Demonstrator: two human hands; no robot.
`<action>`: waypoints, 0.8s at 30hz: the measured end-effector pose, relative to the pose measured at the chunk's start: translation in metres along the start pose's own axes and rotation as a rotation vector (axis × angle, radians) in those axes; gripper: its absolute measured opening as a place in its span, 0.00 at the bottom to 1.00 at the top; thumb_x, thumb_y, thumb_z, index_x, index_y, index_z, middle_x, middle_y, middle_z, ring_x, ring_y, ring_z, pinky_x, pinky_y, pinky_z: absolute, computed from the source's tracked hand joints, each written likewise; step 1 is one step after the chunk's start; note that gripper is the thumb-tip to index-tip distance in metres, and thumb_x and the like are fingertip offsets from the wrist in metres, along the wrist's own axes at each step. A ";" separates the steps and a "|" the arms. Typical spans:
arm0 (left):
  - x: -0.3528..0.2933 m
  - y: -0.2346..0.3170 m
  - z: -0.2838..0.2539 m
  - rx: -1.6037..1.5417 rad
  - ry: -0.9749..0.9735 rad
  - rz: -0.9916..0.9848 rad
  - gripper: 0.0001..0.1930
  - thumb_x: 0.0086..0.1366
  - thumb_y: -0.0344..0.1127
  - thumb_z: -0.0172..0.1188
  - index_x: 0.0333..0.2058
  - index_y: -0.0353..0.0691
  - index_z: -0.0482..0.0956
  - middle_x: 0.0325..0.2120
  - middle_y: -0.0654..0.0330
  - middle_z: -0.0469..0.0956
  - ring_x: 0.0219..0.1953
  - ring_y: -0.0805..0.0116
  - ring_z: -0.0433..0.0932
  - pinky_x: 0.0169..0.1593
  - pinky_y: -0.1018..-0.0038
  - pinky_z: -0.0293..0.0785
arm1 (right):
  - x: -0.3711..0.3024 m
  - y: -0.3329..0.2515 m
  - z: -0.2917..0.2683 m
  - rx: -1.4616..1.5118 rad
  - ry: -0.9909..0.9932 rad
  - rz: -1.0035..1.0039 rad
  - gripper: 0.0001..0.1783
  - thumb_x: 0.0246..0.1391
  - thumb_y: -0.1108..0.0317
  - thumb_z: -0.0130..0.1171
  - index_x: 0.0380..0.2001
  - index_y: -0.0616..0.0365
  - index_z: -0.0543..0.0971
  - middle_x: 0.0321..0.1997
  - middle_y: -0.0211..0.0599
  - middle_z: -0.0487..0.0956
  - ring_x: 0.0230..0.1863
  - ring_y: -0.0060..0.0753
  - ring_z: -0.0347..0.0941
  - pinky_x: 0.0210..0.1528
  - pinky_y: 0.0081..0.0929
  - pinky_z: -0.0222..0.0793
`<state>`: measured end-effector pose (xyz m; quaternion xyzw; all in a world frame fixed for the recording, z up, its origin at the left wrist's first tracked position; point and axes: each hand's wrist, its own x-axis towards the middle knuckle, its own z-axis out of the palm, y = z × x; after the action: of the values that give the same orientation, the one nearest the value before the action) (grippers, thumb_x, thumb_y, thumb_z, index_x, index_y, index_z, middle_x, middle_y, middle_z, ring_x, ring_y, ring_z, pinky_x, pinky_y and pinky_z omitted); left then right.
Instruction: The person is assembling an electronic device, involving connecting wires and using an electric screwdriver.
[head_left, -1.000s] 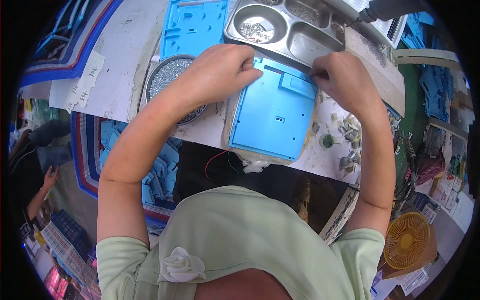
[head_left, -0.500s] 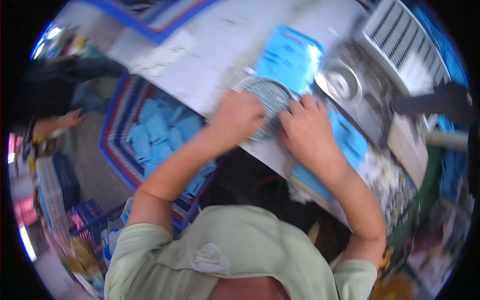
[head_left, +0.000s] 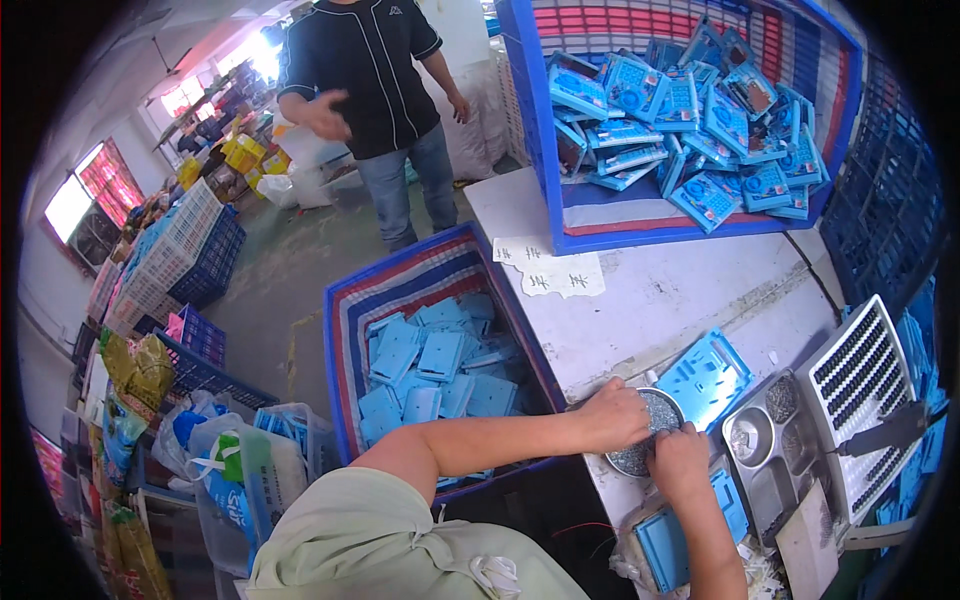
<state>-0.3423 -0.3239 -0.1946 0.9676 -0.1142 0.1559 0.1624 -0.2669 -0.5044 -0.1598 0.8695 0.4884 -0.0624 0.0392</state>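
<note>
- The white table point(head_left: 625, 320) runs under the hands and far past them. The work on it looks part done, I think: one blue panel point(head_left: 665, 548) lies below the right arm, and the hands are off it, up at a bowl.
- The far crate point(head_left: 690, 237) is big and sits well past the hands. It is full of blue cases point(head_left: 685, 105) with bits fitted in them, so those look the most done.
- The near crate point(head_left: 400, 283) is left of the left hand, lower than the table. It has a big heap of flat blue plates point(head_left: 440, 355). They look plain, so I would say lots is left.
- The white tray point(head_left: 846, 338) is well to the right of the hands. It has rows of dark spots. I cannot tell if they are holes or bits.
- The metal tray point(head_left: 770, 490) is right of the right hand. Its round cup and some other parts hold small bits, and one long part looks almost bare.
- A second blue panel point(head_left: 705, 378) lies flat just past the hands.
- The round bowl point(head_left: 673, 400) is between the hands, with many tiny shiny bits point(head_left: 660, 411) in it.
- The left hand point(head_left: 615, 415) is curled at the bowl's left side. The right hand point(head_left: 680, 458) has bent fingers at its right side. I cannot tell if either has hold of anything.
</note>
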 end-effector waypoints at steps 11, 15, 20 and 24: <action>0.009 0.001 -0.023 -0.125 -0.002 -0.089 0.09 0.65 0.41 0.62 0.31 0.44 0.77 0.33 0.58 0.75 0.39 0.55 0.77 0.46 0.56 0.67 | -0.094 0.014 -0.048 1.024 0.474 0.248 0.04 0.48 0.81 0.64 0.28 0.66 0.78 0.25 0.36 0.79 0.30 0.28 0.77 0.38 0.23 0.73; 0.014 0.003 -0.029 -0.131 0.092 -0.053 0.08 0.65 0.39 0.62 0.31 0.42 0.78 0.32 0.55 0.76 0.38 0.55 0.78 0.46 0.56 0.68 | -0.170 0.014 -0.031 1.277 0.632 0.550 0.04 0.53 0.78 0.65 0.33 0.67 0.81 0.31 0.33 0.80 0.33 0.23 0.76 0.39 0.21 0.72; 0.036 0.012 -0.024 -0.329 -0.023 -0.035 0.08 0.63 0.37 0.63 0.33 0.39 0.79 0.34 0.53 0.78 0.40 0.50 0.78 0.46 0.56 0.71 | -0.245 0.012 0.017 1.374 0.733 0.851 0.10 0.55 0.75 0.67 0.39 0.67 0.83 0.33 0.35 0.83 0.36 0.26 0.78 0.43 0.24 0.74; 0.033 0.036 -0.025 -0.590 -0.038 -0.047 0.07 0.62 0.32 0.64 0.35 0.35 0.81 0.33 0.53 0.78 0.40 0.57 0.78 0.47 0.65 0.75 | -0.238 0.010 0.005 1.215 0.689 1.050 0.08 0.55 0.71 0.68 0.34 0.65 0.83 0.32 0.36 0.84 0.34 0.24 0.78 0.40 0.24 0.73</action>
<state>-0.3282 -0.3535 -0.1506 0.8837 -0.1350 0.0942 0.4382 -0.3814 -0.7106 -0.1299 0.8229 -0.1083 -0.0194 -0.5574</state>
